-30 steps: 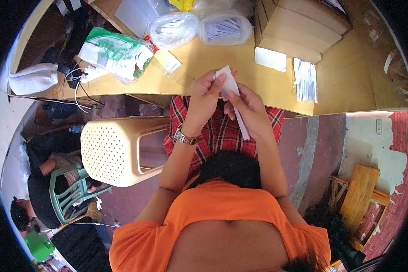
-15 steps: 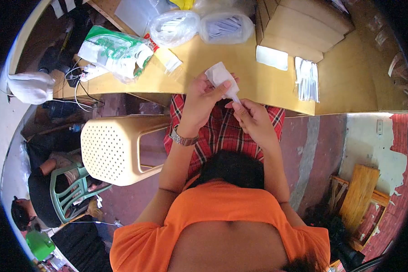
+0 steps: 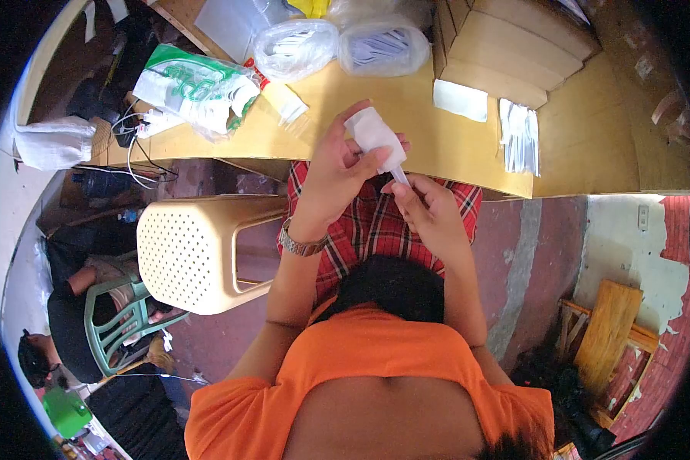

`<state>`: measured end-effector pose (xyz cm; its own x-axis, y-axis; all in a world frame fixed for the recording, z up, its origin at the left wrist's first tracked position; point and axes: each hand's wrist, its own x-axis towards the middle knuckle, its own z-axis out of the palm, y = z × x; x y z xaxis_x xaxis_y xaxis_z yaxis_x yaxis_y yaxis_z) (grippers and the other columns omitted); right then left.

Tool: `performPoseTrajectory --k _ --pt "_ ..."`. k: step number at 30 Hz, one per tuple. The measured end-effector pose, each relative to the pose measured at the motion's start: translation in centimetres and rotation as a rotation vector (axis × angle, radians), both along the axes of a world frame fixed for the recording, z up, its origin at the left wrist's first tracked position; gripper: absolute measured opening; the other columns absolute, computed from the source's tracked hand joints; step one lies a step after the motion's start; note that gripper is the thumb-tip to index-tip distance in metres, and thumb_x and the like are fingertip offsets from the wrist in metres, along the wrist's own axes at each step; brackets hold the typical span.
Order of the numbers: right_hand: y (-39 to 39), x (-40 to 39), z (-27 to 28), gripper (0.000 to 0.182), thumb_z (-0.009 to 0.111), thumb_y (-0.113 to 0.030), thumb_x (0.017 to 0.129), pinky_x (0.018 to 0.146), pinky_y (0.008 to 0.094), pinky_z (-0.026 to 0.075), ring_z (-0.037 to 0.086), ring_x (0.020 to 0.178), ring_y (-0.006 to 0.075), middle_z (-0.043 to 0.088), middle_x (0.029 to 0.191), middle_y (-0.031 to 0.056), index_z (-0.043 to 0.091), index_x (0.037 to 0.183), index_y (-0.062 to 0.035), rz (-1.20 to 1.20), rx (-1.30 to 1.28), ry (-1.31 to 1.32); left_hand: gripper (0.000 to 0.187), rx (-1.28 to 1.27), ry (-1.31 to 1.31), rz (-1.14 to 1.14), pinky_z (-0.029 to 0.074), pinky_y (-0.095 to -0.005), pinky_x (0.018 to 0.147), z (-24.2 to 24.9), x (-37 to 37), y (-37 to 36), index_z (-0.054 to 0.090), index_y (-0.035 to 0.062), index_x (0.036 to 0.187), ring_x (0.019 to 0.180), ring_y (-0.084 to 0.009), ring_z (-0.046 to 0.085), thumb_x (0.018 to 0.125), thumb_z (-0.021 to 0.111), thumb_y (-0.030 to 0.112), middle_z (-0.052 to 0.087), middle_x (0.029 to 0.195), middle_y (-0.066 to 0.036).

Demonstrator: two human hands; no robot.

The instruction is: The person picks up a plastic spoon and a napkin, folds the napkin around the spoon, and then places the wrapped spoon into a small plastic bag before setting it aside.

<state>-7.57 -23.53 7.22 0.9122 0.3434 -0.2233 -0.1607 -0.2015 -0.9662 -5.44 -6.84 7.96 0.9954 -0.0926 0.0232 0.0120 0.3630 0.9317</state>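
My left hand (image 3: 337, 178) grips a folded piece of white paper (image 3: 373, 132) between thumb and fingers, over the table's front edge. A narrow whitish strip (image 3: 399, 174) sticks out of the paper's lower end. My right hand (image 3: 431, 213) pinches the end of that strip between thumb and forefinger, just below the left thumb. Ahead and to the right on the table lies a bundle of slim white strips (image 3: 520, 138), beside a white sheet (image 3: 460, 100).
Two clear plastic bags, one of white pieces (image 3: 295, 50) and one of bluish-white pieces (image 3: 383, 47), stand at the back of the table. A green-and-white plastic pack (image 3: 195, 88) lies left, a cardboard box (image 3: 506, 46) right. A cream stool (image 3: 207, 257) is left; a person (image 3: 73, 330) sits beyond.
The paper has turned slightly and looks rounder, with my left fingers shifted around it. More of the strip shows below it; both hands have moved slightly down.
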Motion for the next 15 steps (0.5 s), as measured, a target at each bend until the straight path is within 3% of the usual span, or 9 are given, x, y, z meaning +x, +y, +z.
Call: performPoseTrajectory --k 8,11,15 --pt "0.9 -1.4 1.6 0.022 0.057 -0.02 0.091 0.052 0.0274 0.042 0.049 0.055 0.0109 0.053 0.061 0.0058 0.06 0.094 0.0008 -0.072 -0.057 -0.191 0.032 -0.131 0.096 0.024 0.049 -0.0263 0.084 2.1 -1.7 -0.3 0.051 -0.0056 0.117 0.099 -0.0168 0.061 0.087 0.059 0.003 0.063 0.11 -0.013" --pt "0.9 -2.0 2.5 0.02 0.058 -0.019 0.09 0.053 0.0281 0.042 0.051 0.056 0.0125 0.055 0.063 0.0077 0.06 0.093 0.0009 -0.092 -0.02 -0.199 0.028 0.057 0.086 0.069 0.049 -0.0239 0.081 3.2 -2.5 -0.4 0.055 -0.0056 0.113 0.095 -0.0123 0.061 0.087 0.06 0.004 0.064 0.107 -0.012" --pt "0.8 -2.7 2.5 0.018 0.06 -0.017 0.089 0.057 0.0288 0.045 0.055 0.06 0.016 0.058 0.068 0.0106 0.059 0.093 0.0005 -0.113 0.013 -0.239 0.027 0.081 0.024 0.089 0.049 -0.0232 0.08 5.0 -3.5 -1.2 0.055 -0.006 0.113 0.094 -0.0106 0.061 0.088 0.059 0.004 0.065 0.105 -0.011"
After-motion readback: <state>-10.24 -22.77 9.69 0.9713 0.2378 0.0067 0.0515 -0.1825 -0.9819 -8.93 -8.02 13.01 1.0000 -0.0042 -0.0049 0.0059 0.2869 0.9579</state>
